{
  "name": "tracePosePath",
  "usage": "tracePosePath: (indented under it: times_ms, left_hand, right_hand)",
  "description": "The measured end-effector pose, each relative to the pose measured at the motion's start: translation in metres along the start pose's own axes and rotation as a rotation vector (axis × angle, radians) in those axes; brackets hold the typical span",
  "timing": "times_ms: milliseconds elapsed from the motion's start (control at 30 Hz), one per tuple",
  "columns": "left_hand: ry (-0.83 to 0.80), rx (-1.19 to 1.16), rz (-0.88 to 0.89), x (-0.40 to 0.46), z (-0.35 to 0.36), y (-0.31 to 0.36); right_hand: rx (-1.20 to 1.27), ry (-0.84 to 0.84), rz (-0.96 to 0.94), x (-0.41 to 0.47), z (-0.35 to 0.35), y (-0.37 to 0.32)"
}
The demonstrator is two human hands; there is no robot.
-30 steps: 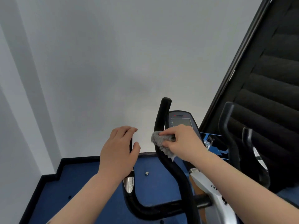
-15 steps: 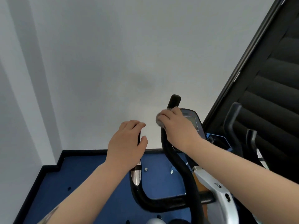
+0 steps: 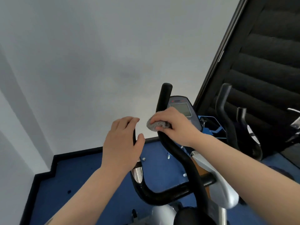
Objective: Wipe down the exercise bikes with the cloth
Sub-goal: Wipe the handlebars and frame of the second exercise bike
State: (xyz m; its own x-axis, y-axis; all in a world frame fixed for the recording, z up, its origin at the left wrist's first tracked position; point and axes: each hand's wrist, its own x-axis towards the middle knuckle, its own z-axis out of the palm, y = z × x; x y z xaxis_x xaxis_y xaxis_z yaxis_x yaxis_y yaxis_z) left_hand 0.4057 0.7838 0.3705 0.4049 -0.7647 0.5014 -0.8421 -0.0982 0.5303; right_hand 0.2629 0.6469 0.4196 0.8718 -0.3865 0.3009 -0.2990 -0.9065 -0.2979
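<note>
An exercise bike with black U-shaped handlebars [image 3: 178, 159] and a silver frame [image 3: 215, 181] stands right below me. My right hand [image 3: 175, 125] grips a grey fluffy cloth [image 3: 154, 125] wrapped around the right upright bar, below its rounded top end. My left hand [image 3: 123, 143] curls around the top of the left handlebar, which it mostly hides. The bike's console [image 3: 183, 109] with a grey screen shows behind my right hand.
A second bike's black handlebars [image 3: 227, 120] stand at the right, in front of a dark slatted blind [image 3: 267, 70]. A white wall [image 3: 97, 70] is close ahead, over blue carpet [image 3: 84, 176] with a black skirting edge. Small bolts lie on the floor.
My right hand with the cloth slid up the right bar and has come back down it a little. More of the cloth shows now. My left hand has kept its hold.
</note>
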Motion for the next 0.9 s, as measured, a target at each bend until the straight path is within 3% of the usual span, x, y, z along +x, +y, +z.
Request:
tracePosePath:
  times_ms: [167,367,500,667,800,900]
  left_hand:
    - [-0.031,-0.010,-0.018,-0.003,-0.001,0.003]
    - [0.019,-0.001,-0.100,-0.017,0.004,0.027]
    - [0.034,-0.100,-0.065,-0.052,0.013,0.063]
    - [-0.109,-0.162,-0.089,-0.101,0.037,0.103]
    - [-0.156,-0.056,-0.164,-0.118,0.041,0.109]
    - [-0.216,0.120,-0.128,-0.127,0.039,0.113]
  right_hand:
    - [0.376,-0.139,0.136,-0.024,-0.012,0.000]
    - [0.390,-0.291,0.103,-0.065,-0.017,0.007]
    - [0.419,-0.247,0.114,-0.100,-0.018,0.012]
    - [0.497,-0.136,0.129,-0.142,-0.009,0.016]
    - [0.472,0.047,0.137,-0.185,0.017,0.011]
    - [0.564,0.163,0.138,-0.220,0.037,0.002]
